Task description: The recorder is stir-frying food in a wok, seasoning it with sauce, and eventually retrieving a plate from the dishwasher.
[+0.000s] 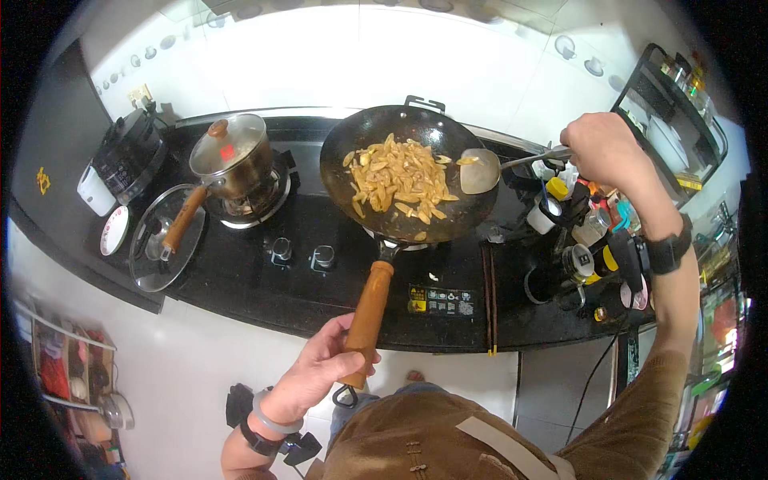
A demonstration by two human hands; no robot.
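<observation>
A dark wok (336, 174) sits over the right burner of the black glass-topped gas stove. Sliced, sauce-coated food (402, 174) is heaped in the middle of it; what food this is I cannot tell. My left hand (321, 363) grips the lower end of the wok's wooden handle (371, 306). In my right hand (603, 147) is the metal handle of a wok spatula (480, 172). Its wide blade rests inside the wok's right side, apart from the heap, with one slice lying on the blade.
Left burner: lidded saucepan (237, 165), wooden handle pointing toward me. A glass lid (162, 252), a small dish (114, 230) and a black electric cooker (129, 156) stand farther left. Wooden chopsticks (490, 300) lie right of the stove's controls label. Seasoning jars (591, 225) and a glass jug (576, 264) crowd the right.
</observation>
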